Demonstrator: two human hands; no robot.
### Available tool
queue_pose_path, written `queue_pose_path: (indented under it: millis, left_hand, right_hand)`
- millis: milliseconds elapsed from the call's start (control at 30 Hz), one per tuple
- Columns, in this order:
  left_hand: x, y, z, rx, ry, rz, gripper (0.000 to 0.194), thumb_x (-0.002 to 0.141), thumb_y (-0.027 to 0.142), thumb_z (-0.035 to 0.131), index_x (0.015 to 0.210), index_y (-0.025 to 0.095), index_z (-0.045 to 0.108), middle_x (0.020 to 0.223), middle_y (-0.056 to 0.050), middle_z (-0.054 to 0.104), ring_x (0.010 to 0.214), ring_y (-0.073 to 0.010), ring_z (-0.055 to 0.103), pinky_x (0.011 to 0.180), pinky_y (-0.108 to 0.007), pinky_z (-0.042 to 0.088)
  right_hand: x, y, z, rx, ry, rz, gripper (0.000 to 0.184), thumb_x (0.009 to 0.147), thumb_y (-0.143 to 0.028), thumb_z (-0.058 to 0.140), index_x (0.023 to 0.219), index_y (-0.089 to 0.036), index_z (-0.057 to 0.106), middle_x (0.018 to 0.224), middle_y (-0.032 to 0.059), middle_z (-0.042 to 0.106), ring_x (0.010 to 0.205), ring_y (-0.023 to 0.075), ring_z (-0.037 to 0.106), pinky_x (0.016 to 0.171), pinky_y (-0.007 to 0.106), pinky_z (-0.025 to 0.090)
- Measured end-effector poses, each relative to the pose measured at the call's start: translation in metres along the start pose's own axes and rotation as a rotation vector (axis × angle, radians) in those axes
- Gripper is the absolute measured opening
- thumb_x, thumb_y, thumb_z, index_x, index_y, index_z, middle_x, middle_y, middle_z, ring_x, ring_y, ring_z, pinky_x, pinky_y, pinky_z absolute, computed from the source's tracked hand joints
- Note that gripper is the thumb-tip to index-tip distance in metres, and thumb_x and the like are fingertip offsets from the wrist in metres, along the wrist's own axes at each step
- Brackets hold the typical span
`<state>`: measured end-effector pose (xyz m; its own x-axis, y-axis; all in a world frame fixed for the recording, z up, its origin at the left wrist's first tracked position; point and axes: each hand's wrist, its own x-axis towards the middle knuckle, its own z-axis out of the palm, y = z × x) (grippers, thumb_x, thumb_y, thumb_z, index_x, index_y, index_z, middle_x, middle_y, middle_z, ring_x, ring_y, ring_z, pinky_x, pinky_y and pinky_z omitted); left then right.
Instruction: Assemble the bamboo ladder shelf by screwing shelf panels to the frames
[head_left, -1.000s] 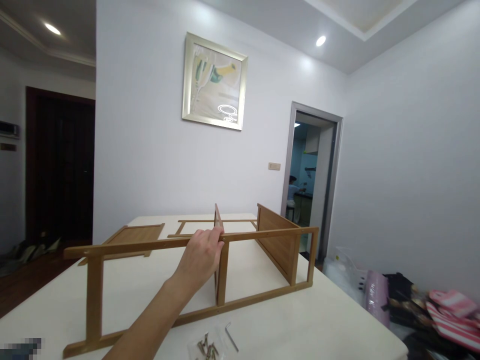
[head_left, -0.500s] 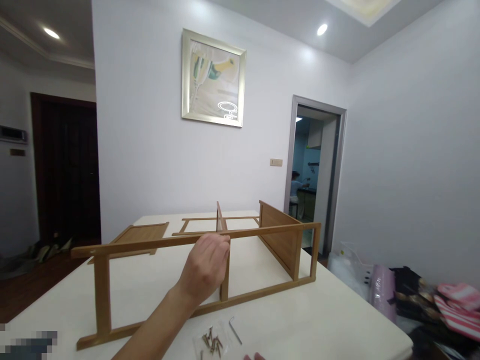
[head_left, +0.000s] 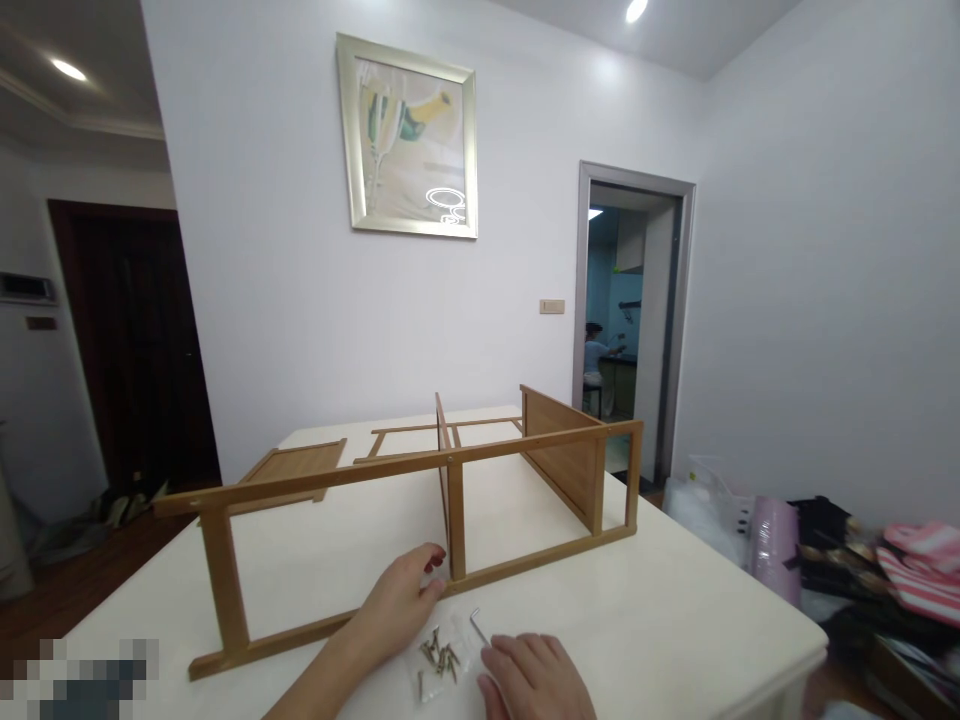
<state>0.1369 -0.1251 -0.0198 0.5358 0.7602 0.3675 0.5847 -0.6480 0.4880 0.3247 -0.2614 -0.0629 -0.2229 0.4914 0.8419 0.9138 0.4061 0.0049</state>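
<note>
A wooden shelf frame (head_left: pixel 337 472) lies on its side on the white table (head_left: pixel 652 600), with a middle board's post (head_left: pixel 457 520) and a panelled board (head_left: pixel 562 455) standing between its rails. My left hand (head_left: pixel 397 600) is inside the frame by the foot of the middle post, thumb and fingers apart, with nothing visible in it. Close to the front edge, my right hand (head_left: pixel 536 675) lies with fingers extended over the lower end of a hex key (head_left: pixel 478 625); whether it grips the key is hidden. Between the hands, several screws (head_left: pixel 439 655) rest on a clear plastic bag (head_left: pixel 457 672).
A separate wooden panel (head_left: pixel 300 468) and another slim wooden frame (head_left: pixel 405 432) lie toward the back of the table. Bags and a pink roll (head_left: pixel 775 550) are piled at right. Beyond the doorway (head_left: pixel 581 300), a person (head_left: pixel 595 355) sits in another room.
My left hand has come off the upper rail and moved down beside the middle post's foot. My right hand has moved up into view, over the hex key. The view has tilted slightly downward.
</note>
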Motion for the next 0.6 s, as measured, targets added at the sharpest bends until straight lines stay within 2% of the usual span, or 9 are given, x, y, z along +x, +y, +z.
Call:
queue_pose_path:
  millis: [100,167,333,500,600]
  left_hand:
    - [-0.003,0.002,0.008,0.047,-0.035,-0.021,0.033,0.081,0.020,0.052,0.113,0.018,0.062,0.111,-0.009,0.070,0.104,-0.0222,0.064,0.094,-0.034,0.047]
    - [-0.004,0.003,0.011,0.085,-0.036,-0.040,0.032,0.081,0.021,0.051,0.111,0.017,0.063,0.111,-0.011,0.069,0.105,-0.0236,0.063,0.094,-0.035,0.046]
    - [-0.003,0.004,0.013,0.130,-0.052,-0.040,0.031,0.084,0.022,0.047,0.109,0.018,0.065,0.108,-0.011,0.067,0.105,-0.0249,0.060,0.093,-0.036,0.044]
    - [-0.002,0.006,0.013,0.131,-0.119,-0.107,0.029,0.084,0.028,0.048,0.105,0.018,0.066,0.107,-0.008,0.063,0.105,-0.0226,0.058,0.094,-0.031,0.041]
    - [-0.002,0.009,0.012,0.120,-0.132,-0.132,0.029,0.084,0.027,0.047,0.105,0.018,0.066,0.108,-0.008,0.063,0.104,-0.0218,0.058,0.093,-0.029,0.041]
  right_hand:
    - [0.023,-0.012,0.006,0.073,-0.013,0.098,0.018,0.084,-0.012,0.053,0.092,-0.025,0.064,0.077,0.0006,0.067,0.069,0.0172,0.057,0.066,0.030,0.041]
    - [0.026,-0.018,0.014,0.079,-0.020,0.114,0.016,0.081,-0.012,0.055,0.087,-0.025,0.062,0.073,0.0007,0.063,0.068,0.0181,0.054,0.066,0.030,0.041]
    - [0.014,-0.021,0.030,0.029,-0.118,0.155,0.016,0.080,-0.016,0.061,0.092,-0.026,0.062,0.079,0.0022,0.061,0.076,0.0211,0.053,0.076,0.033,0.043]
    - [0.008,-0.020,0.038,0.012,-0.223,0.201,0.015,0.072,-0.019,0.073,0.076,-0.024,0.060,0.075,0.0031,0.058,0.079,0.0235,0.052,0.071,0.034,0.041]
    - [0.008,-0.018,0.041,0.032,-0.272,0.175,0.013,0.074,-0.017,0.072,0.074,-0.024,0.060,0.075,0.0028,0.058,0.078,0.0221,0.052,0.070,0.033,0.041]
